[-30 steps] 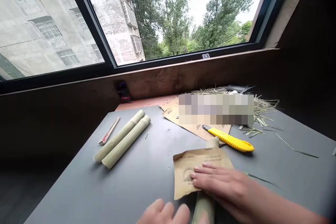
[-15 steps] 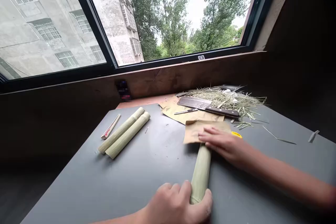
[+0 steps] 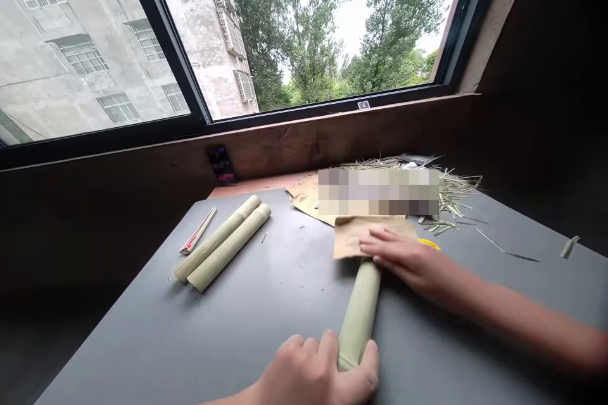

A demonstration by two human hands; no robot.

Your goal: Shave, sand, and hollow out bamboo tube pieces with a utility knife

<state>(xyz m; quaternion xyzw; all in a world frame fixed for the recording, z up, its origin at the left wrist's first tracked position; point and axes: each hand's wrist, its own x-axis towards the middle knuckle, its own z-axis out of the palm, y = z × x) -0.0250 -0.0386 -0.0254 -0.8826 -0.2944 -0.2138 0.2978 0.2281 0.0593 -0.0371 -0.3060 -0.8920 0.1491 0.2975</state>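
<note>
My left hand (image 3: 318, 370) is wrapped round the near end of a pale green bamboo piece (image 3: 360, 313), which points away from me over the grey table. A brown sheet of sandpaper (image 3: 349, 237) lies across the far end of that bamboo and covers it. My right hand (image 3: 403, 256) rests on the sandpaper with its fingers stretched over the top, pressing it to the bamboo; the thumb is hidden. Beyond that wrist, part of a yellow object (image 3: 429, 244) shows.
Two bamboo pieces (image 3: 230, 247) lie side by side at left, beside a thin wooden piece with red marks (image 3: 198, 232). Behind my right hand are a larger brown sheet (image 3: 304, 202), a pixelated patch and a heap of shavings (image 3: 458, 186). A window stands beyond the table (image 3: 190, 342).
The bamboo's near end and my left hand have shifted slightly left and nearer in view. My right hand and the sandpaper stay almost in place. Pixelation now hides the cleaver seen earlier.
</note>
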